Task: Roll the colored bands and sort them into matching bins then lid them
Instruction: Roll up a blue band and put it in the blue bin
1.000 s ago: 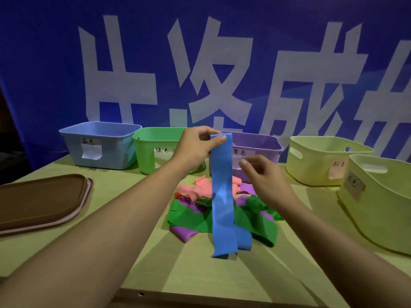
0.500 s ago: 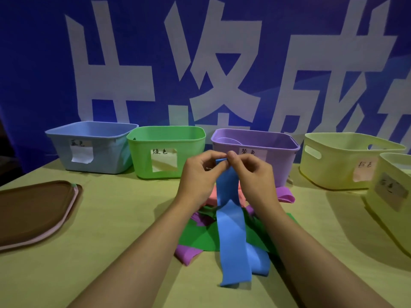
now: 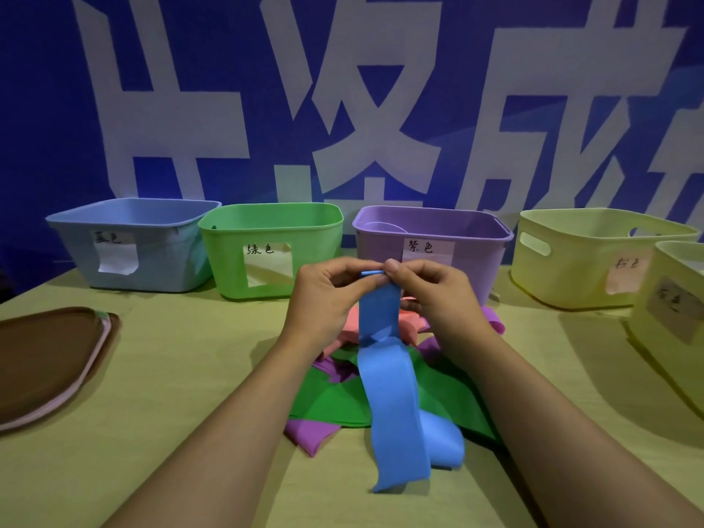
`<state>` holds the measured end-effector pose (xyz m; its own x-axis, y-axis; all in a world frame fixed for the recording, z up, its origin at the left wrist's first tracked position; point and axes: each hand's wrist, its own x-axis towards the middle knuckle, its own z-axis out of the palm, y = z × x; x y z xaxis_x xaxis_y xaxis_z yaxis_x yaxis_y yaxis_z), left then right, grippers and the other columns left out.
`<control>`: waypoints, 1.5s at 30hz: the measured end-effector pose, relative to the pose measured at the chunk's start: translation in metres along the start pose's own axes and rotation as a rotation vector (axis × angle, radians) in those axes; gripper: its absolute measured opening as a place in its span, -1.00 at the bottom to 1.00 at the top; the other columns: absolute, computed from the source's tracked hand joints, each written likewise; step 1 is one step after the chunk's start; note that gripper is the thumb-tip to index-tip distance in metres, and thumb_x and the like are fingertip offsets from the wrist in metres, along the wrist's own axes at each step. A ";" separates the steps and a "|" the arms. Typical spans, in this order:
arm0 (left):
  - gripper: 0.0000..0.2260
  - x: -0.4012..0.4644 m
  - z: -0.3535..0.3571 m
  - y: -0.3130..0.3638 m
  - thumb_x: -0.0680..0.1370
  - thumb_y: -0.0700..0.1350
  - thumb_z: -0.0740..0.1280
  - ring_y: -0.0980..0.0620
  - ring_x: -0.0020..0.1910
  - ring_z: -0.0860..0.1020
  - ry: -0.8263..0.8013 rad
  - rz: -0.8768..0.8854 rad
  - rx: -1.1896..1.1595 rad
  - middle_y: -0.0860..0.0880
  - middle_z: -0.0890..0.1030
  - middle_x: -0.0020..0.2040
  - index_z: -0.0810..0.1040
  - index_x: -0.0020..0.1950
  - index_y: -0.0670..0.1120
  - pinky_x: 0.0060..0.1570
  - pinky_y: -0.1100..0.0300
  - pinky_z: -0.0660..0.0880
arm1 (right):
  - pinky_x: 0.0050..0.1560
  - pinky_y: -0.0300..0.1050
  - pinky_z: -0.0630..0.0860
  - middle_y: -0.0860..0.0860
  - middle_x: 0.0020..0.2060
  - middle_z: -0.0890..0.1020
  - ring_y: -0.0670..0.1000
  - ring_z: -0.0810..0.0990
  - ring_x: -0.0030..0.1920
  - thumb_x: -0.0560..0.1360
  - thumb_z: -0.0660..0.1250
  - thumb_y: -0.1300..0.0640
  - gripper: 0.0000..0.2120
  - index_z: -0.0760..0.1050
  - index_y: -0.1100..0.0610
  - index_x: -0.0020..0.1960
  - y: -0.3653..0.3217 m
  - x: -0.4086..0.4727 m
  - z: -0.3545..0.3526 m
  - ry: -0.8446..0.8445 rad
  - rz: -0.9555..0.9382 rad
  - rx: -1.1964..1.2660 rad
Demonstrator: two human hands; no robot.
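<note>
The long blue stretchy band [image 3: 394, 405] trails down onto the pale wooden worktop [image 3: 171, 432], over a heap of green, purple and pink bands [image 3: 343, 398]. To roll it well, I would keep the first turn tight and its edges square, letting the tail feed up freely. The left hand [image 3: 324, 299] and right hand [image 3: 434, 295] both pinch the band's top edge, fingers curled. Behind stands the pale blue plastic bin [image 3: 160, 268].
</note>
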<state>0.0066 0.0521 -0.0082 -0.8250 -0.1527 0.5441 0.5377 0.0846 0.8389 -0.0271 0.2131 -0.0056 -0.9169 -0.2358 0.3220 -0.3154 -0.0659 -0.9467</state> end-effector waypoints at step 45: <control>-0.95 0.002 0.003 -0.003 0.56 -0.18 0.46 0.04 -0.06 0.73 0.075 -0.181 -0.075 -0.03 0.76 -0.10 0.73 -0.02 -0.10 -0.01 0.19 0.65 | -0.10 -0.12 0.60 0.05 -0.10 0.75 -0.05 0.68 -0.08 0.55 0.46 0.20 -0.92 0.68 0.17 0.03 0.003 -0.001 0.002 0.102 -0.080 0.035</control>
<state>0.0033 0.0547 -0.0095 -0.8957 -0.2318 0.3794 0.3953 -0.0244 0.9182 -0.0265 0.2108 -0.0092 -0.9099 -0.1282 0.3945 -0.3815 -0.1150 -0.9172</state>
